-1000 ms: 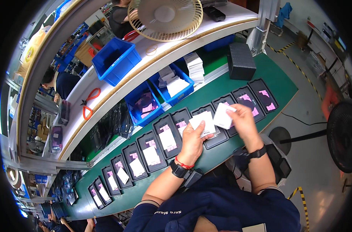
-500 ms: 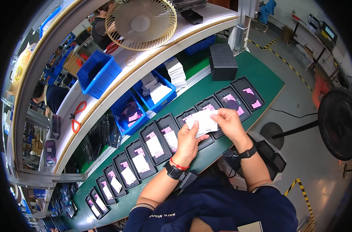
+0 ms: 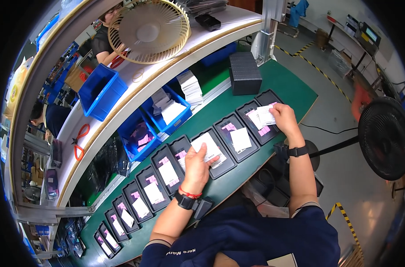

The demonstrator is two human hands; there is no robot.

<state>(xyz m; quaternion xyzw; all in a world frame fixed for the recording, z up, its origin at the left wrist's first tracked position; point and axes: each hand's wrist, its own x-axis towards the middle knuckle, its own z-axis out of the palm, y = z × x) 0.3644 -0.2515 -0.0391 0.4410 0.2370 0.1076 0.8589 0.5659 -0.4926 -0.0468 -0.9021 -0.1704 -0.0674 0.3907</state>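
Observation:
A row of black trays [image 3: 148, 210] runs along the green table, most holding pink-and-dark pieces and a white paper slip. My left hand [image 3: 197, 168] is closed on white paper slips [image 3: 203, 146], above a tray right of the middle. My right hand [image 3: 284, 118] pinches a white paper slip [image 3: 266, 115] over the last tray [image 3: 276, 137] and its neighbour at the right end. Beside it another white slip [image 3: 254, 119] shows; I cannot tell whether it is held or lying. Between my hands, a white slip [image 3: 241, 139] lies in a tray.
Behind the trays, one blue bin [image 3: 142, 153] holds pink-and-dark pieces and another [image 3: 178, 122] holds white slips, near a white stack [image 3: 190, 88]. A black block of stacked trays [image 3: 246, 73] stands at the back right. Fans [image 3: 385, 140], scissors [image 3: 81, 142] and co-workers are around.
My hands, together on the white slips before, have moved apart. The right has gone right to the end trays with a slip; a white slip now shows in the tray between my hands.

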